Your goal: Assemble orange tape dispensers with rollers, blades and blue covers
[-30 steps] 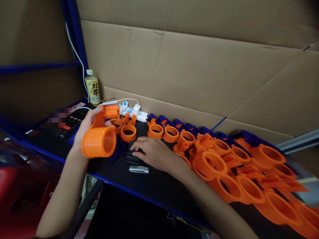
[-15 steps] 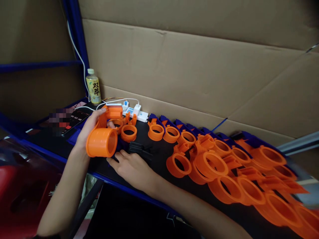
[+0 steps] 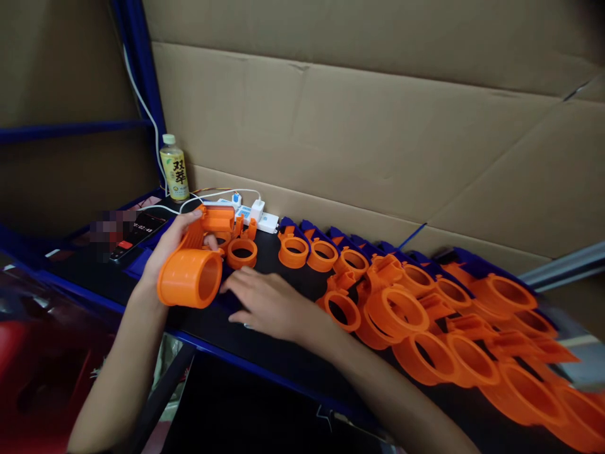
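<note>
My left hand (image 3: pixel 166 247) is closed on a large orange plastic part (image 3: pixel 191 277), a wide open tube with a boxy grip on top, and holds it just above the black table (image 3: pixel 288 362). My right hand (image 3: pixel 269 304) lies flat on the table beside the tube, fingers stretched out to the left. It covers the spot where small parts lay; only a silver glint shows under the palm. Right behind the hands stand orange rings (image 3: pixel 242 252).
Several more orange rings and tubes (image 3: pixel 425 315) on blue pieces fill the table's right side. A drink bottle (image 3: pixel 174 169), a white power strip (image 3: pixel 258 214) with cables and a phone (image 3: pixel 135 233) sit at the back left. A cardboard wall (image 3: pixel 354 145) closes the back.
My right hand slid left off the black part, then came back to lie flat over the black and silver parts. The left hand and its orange tube barely moved.
</note>
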The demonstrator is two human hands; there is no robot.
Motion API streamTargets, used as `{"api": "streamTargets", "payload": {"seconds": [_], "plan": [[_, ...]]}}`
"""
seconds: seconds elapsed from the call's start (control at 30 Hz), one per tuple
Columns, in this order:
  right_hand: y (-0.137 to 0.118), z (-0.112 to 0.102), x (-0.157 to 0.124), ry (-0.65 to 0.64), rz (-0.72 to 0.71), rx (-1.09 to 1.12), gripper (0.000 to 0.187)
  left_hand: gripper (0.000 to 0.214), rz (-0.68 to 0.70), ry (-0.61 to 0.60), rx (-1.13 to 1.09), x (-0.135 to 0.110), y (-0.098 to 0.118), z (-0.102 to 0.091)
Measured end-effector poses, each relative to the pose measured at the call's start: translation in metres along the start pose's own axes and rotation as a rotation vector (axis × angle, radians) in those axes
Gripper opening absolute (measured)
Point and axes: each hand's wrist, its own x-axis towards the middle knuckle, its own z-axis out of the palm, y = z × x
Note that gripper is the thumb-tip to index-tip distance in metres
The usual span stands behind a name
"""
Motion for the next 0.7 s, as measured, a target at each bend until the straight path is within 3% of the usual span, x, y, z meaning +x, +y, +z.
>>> {"api": "streamTargets", "payload": {"seconds": [0.13,0.27,0.43,0.7], "plan": [[0.026,-0.043,-0.015,0.29,0.24,0.193,0.04,0.029,0.046,0.047,0.008,-0.003,-0.004,0.009],[0.042,-0.056,-0.019,0.561,0.312,0.42,0.049,0.031,-0.061,0.042,0.064,0.002,-0.025,0.035],[0.042,-0.049,-0.016,0.623,0.261,0.379,0.041,0.03,-0.035,0.006,0.034,0.005,-0.045,0.052],[0.045,-0.051,-0.02,0.608,0.151,0.245,0.038,0.031,0.027,0.027,0.07,0.001,-0.045,0.053]]}}
